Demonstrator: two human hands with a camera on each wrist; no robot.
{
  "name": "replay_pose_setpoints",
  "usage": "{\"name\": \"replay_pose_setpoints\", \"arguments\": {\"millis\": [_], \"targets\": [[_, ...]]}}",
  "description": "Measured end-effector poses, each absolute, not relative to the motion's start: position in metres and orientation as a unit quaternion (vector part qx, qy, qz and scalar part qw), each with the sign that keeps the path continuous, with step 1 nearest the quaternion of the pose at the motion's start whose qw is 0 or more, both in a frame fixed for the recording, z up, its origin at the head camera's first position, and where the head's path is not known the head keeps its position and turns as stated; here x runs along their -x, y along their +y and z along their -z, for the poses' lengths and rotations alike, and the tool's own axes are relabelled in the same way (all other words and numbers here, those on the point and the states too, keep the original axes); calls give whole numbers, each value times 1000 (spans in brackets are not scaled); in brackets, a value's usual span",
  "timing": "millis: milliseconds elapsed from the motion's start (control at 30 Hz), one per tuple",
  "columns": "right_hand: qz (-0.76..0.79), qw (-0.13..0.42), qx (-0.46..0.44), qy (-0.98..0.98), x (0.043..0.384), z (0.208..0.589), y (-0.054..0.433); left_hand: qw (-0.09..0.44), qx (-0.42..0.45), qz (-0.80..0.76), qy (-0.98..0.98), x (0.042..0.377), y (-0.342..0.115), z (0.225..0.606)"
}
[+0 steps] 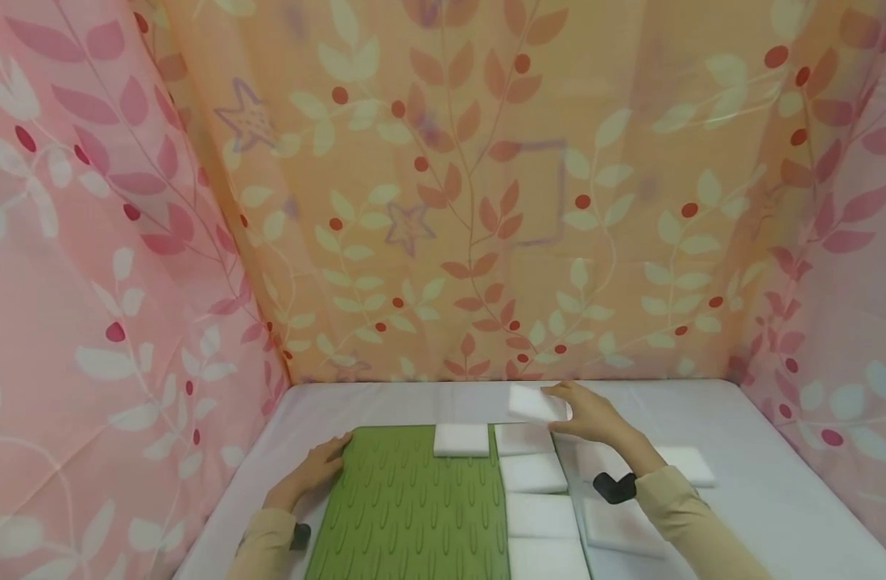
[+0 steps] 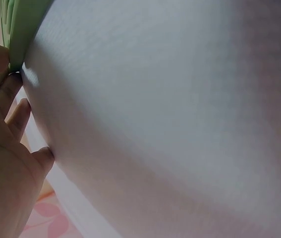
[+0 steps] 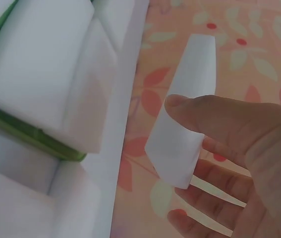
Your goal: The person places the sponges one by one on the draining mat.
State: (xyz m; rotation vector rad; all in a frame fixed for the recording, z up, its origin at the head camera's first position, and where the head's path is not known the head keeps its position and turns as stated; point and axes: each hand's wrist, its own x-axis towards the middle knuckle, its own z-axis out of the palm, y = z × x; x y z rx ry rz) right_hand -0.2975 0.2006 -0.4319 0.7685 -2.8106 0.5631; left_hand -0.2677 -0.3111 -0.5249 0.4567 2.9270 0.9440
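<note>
My right hand (image 1: 588,412) pinches a white rectangular sponge-like block (image 1: 533,403) just past the far edge of a green ridged mat (image 1: 414,499). In the right wrist view, the thumb lies on one face of that block (image 3: 187,114), with the other fingers behind it. A column of white blocks (image 1: 533,473) lies along the mat's right side, and one more white block (image 1: 461,440) sits at its far edge. At the mat's far left corner, my left hand (image 1: 308,475) touches the edge with extended fingers. The left wrist view shows its fingertips against the green side (image 2: 26,29).
Under the right forearm lie more loose white blocks (image 1: 620,528), and another (image 1: 685,466) lies further right. Everything rests on a white-covered table (image 1: 776,515). Patterned orange cloth (image 1: 472,201) hangs behind, with pink cloth (image 1: 102,322) at both sides.
</note>
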Motion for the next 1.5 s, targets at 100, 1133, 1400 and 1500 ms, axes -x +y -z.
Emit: {"name": "replay_pose_setpoints", "arguments": {"millis": [100,1133,1400,1500], "targets": [[-187,89,-266,-941,293,432,193,15,-146,-303,942,269,-311,527],[-210,63,-327,-919,280,453,130,16,-138,-313,939,270,-311,528],[-207,43,-332,-919,279,457,120,19,-141,-308,941,271,-313,527],[-212,37,-337,-917,277,457,116,24,-137,-310,941,272,-313,526]]}}
